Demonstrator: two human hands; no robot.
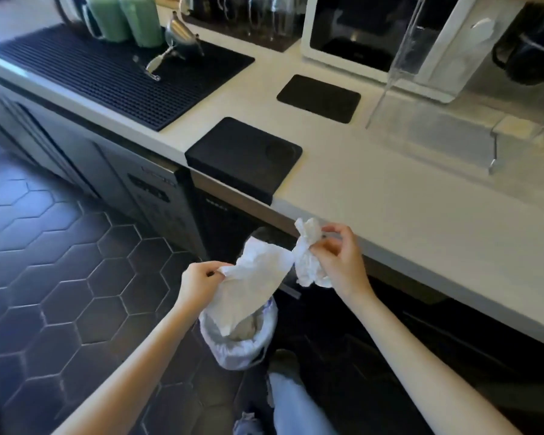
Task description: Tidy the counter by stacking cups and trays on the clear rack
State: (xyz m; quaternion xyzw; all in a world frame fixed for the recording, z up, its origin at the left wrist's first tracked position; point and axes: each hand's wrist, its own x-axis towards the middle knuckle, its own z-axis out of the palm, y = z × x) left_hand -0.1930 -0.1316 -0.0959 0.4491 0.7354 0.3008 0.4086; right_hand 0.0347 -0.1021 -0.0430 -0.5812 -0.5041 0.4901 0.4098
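**Crumpled paper held over the bin**

The left hand [198,282] and right hand [338,262] both pinch crumpled white paper towel [258,271] in their fingers above a small white-lined bin [237,340], partly hidden. The clear acrylic rack [434,127] stands on the white surface [390,196], cut off at right. Cabinet labels are too blurred to read.

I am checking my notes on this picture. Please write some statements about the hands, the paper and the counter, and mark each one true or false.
1. Both hands hold white paper. True.
2. The left hand rests on the counter. False: it is off the counter, above the bin.
3. The bin stands on the floor. True.
4. The right hand holds a cup. False: it pinches crumpled paper.
5. A metal funnel lies on the ribbed black mat. True.
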